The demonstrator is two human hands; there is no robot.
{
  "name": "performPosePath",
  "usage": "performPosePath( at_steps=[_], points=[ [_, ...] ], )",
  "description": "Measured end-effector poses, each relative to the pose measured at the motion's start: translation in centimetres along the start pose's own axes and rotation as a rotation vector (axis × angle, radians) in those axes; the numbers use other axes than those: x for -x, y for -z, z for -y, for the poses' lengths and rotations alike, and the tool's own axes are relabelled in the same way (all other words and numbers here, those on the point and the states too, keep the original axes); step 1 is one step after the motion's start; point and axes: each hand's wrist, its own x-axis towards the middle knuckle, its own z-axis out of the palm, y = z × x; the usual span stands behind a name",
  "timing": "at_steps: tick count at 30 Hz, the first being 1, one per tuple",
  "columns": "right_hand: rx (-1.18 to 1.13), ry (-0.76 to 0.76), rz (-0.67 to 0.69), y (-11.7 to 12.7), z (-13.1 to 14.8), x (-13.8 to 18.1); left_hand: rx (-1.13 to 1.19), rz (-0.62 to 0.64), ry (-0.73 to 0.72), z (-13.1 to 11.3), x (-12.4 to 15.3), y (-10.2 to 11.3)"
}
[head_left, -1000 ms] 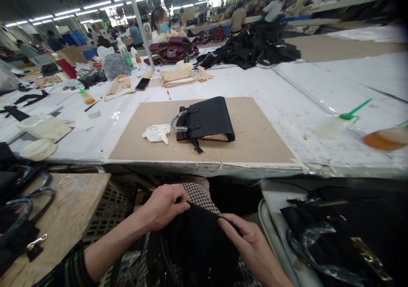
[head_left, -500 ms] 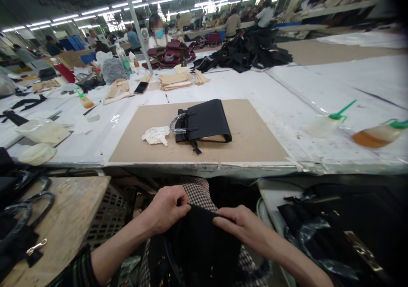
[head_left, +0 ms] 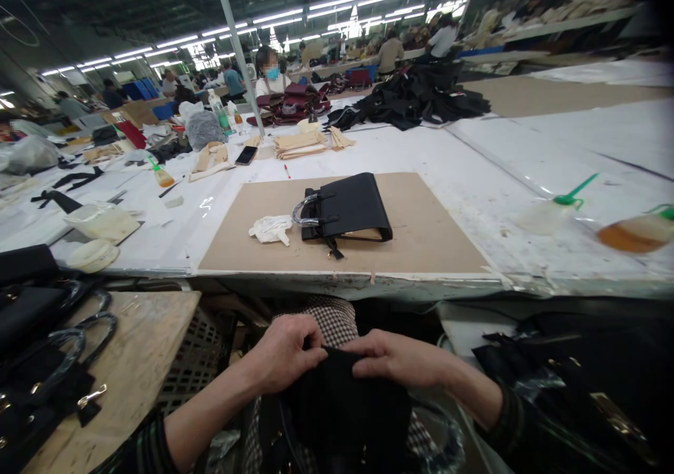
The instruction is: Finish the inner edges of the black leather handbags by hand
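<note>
A black handbag [head_left: 350, 411] lies across my lap, below the table's front edge. My left hand [head_left: 289, 347] pinches its upper edge between thumb and fingers. Close beside it, my right hand [head_left: 390, 358] grips the same edge, thumb on the near face and fingers over the far side. One wrapped handle [head_left: 439, 435] shows low on the right of the bag. Another black handbag [head_left: 352, 207], with plastic-wrapped handles, lies on a brown board [head_left: 442, 235] on the table. A crumpled white cloth or paper [head_left: 271, 229] lies left of it.
Black bags [head_left: 31, 312] crowd a wooden board [head_left: 152, 326] at left; more black bags [head_left: 595, 390] lie at right. Bottles with green spouts [head_left: 639, 232] stand at the table's right. A black pile [head_left: 411, 98], beige pieces [head_left: 300, 144] and a phone [head_left: 246, 155] lie farther back.
My right hand has moved left along the bag's edge, nearer to my left hand. The view has shifted slightly, so the table things sit a little farther right and lower.
</note>
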Motion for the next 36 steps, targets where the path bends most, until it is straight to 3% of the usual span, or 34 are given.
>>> performPosePath(
  at_steps=[4,10,17,24,31,36],
  points=[
    [0.013,-0.009,0.070,0.3,0.9,-0.4,-0.005,-0.013,-0.004,0.0,-0.1,-0.2],
    [0.330,0.138,-0.146,-1.0,1.1,-4.4,-0.055,-0.043,0.074,-0.1,0.0,0.5],
    [0.223,0.068,-0.165,-1.5,0.8,-4.1,0.006,-0.095,0.153,1.2,2.4,2.4],
    [0.126,0.082,-0.140,-1.8,1.2,-4.1,0.094,-0.210,0.114,1.6,3.0,1.8],
    [0.075,0.121,-0.100,-1.9,1.4,-3.8,0.080,-0.230,0.173,1.5,2.8,1.3],
    [0.147,0.155,-0.116,-2.2,1.8,-3.7,0.215,-0.212,0.201,1.7,2.6,1.0]
  ],
)
